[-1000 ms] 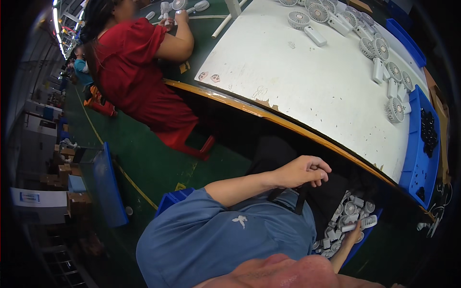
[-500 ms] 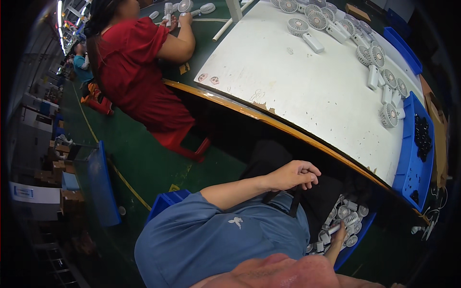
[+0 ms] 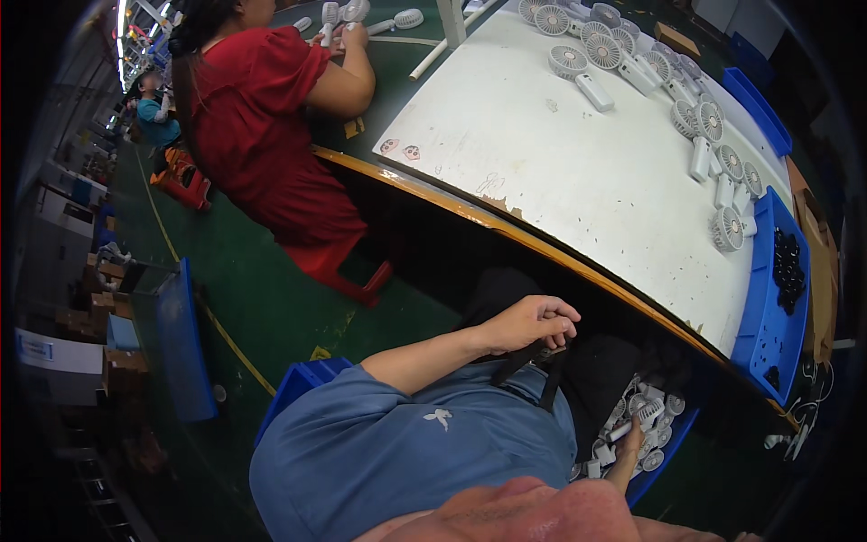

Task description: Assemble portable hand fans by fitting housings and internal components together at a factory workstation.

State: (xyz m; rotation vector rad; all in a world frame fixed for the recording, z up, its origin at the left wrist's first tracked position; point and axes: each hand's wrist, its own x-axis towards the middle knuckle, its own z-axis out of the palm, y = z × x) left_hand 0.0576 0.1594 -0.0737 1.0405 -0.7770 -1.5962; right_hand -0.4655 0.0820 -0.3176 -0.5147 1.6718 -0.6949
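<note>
My left hand [image 3: 535, 323] hovers over my lap with its fingers loosely curled in, and I see nothing in it. Dark straps [image 3: 553, 384] hang just below it at my waist. Down at my right side, my right hand [image 3: 629, 444] is closed round a white handheld fan [image 3: 647, 414]. This fan is tilted, its round head toward the table side. Underneath is a blue bin [image 3: 679, 435] filled with several more white handheld fans [image 3: 652, 461]; my body hides part of the bin.
A white-topped table [image 3: 578, 172] with a worn orange edge lies ahead. Several handheld fans [image 3: 603, 51] line its far side. At its right end stands a blue tray [image 3: 757, 312] with small black parts. A co-worker in red [image 3: 257, 117] sits at the left, handling a fan.
My left hand has moved slightly left over my lap. The view has shifted a little. My right hand still holds the handheld fan above the bin.
</note>
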